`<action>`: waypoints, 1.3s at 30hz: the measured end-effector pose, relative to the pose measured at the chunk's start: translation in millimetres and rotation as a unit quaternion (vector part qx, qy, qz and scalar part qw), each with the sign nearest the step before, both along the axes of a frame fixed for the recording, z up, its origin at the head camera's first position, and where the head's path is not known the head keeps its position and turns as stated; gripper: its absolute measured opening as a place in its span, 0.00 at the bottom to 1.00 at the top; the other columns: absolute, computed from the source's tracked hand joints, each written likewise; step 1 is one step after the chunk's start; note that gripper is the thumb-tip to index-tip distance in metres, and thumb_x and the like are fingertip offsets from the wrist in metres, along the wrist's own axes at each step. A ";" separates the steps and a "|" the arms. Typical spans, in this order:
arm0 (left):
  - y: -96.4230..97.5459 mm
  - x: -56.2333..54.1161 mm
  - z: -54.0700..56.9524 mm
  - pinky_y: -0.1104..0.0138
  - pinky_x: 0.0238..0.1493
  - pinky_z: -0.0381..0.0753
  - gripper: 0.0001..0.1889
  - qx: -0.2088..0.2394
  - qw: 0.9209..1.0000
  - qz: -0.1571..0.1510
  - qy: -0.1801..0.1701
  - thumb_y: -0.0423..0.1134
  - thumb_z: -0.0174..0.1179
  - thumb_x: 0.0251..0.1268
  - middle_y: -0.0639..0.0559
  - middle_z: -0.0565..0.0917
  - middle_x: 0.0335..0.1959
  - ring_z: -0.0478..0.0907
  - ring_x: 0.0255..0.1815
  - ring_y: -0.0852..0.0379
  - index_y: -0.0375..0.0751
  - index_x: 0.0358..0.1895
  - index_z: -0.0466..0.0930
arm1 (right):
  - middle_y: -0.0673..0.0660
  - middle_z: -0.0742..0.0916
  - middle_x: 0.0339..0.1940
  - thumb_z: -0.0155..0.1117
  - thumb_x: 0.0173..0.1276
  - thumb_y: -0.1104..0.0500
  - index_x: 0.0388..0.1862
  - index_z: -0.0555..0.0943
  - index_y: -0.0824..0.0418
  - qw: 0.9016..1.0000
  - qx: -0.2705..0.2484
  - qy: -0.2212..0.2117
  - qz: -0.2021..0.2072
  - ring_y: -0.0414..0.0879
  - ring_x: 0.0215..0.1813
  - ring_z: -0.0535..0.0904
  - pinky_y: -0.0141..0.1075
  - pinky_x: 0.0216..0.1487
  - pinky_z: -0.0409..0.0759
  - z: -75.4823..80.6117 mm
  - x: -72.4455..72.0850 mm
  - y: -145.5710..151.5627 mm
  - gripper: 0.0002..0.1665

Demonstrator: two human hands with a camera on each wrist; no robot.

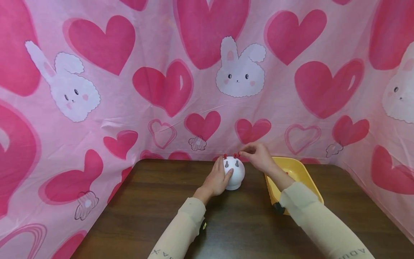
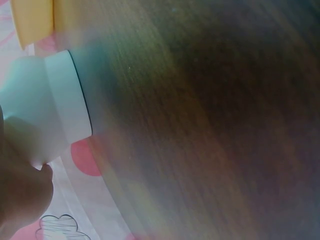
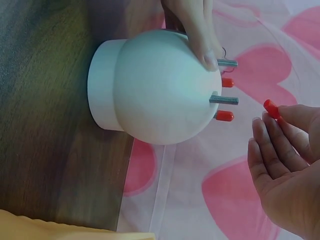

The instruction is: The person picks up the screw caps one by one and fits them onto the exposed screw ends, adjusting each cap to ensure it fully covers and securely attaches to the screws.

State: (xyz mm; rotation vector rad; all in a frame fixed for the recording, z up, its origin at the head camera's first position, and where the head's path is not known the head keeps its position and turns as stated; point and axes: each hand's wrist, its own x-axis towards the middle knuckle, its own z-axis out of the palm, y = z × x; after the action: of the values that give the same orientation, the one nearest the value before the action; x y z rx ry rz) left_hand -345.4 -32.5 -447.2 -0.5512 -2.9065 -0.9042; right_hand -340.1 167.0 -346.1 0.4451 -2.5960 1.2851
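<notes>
A white ball-shaped thing [image 1: 237, 176] with a round base stands upright on the table. From its top rise metal threaded studs [image 3: 227, 101]. Two studs wear red caps [image 3: 225, 116]; two others are bare metal. My left hand [image 1: 215, 179] holds the ball from its left side, the thumb across the front and the fingers behind. Just right of the studs, my right hand [image 1: 258, 157] pinches another red cap [image 3: 271, 108] between thumb and fingertip, apart from the studs. The left wrist view shows the white base [image 2: 67, 97] and part of the left hand; the studs are out of that view.
To the right of the ball lies a yellow tray [image 1: 305, 176], partly under the right forearm, with something small and red in it. A dark wooden table [image 1: 155, 208] bears everything. Behind it hangs a pink cloth [image 1: 207, 104] with hearts and rabbits.
</notes>
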 end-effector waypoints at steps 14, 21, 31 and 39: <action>-0.2 -0.4 0.5 0.55 0.79 0.54 0.45 0.000 1.000 0.000 0.005 0.62 0.41 0.80 0.40 0.44 0.84 0.43 0.85 0.46 0.35 0.83 0.35 | 0.59 0.90 0.45 0.71 0.69 0.58 0.49 0.88 0.63 0.999 0.001 0.008 0.031 0.54 0.47 0.86 0.46 0.50 0.87 -6.2 -2.0 -10.6 0.13; -0.4 0.1 0.3 0.55 0.80 0.53 0.45 -0.005 1.000 -0.004 0.000 0.62 0.39 0.80 0.39 0.42 0.84 0.42 0.85 0.46 0.34 0.83 0.34 | 0.59 0.90 0.42 0.71 0.69 0.60 0.46 0.89 0.63 0.999 0.005 0.015 0.028 0.54 0.46 0.87 0.46 0.50 0.87 -10.3 -5.2 -17.0 0.10; 0.2 -0.7 0.7 0.54 0.79 0.54 0.44 -0.003 1.000 -0.009 0.017 0.61 0.39 0.81 0.37 0.44 0.84 0.43 0.84 0.45 0.32 0.82 0.35 | 0.57 0.90 0.43 0.72 0.68 0.61 0.47 0.89 0.61 0.999 0.007 0.025 0.041 0.53 0.46 0.87 0.46 0.51 0.87 -12.4 -8.3 -24.4 0.10; 0.6 1.4 0.5 0.54 0.80 0.54 0.43 -0.006 1.000 -0.011 0.029 0.60 0.39 0.82 0.35 0.45 0.83 0.44 0.84 0.43 0.30 0.82 0.37 | 0.57 0.90 0.42 0.72 0.68 0.63 0.45 0.88 0.62 0.998 -0.006 0.031 0.060 0.53 0.46 0.87 0.48 0.53 0.86 -16.7 -7.8 -28.9 0.08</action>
State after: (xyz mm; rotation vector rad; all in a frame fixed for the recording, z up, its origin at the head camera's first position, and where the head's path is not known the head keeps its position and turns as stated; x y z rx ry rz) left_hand -344.0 -32.0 -446.7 -0.6018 -2.8627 -0.8583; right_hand -347.9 138.1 -362.8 0.6375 -2.5437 1.3012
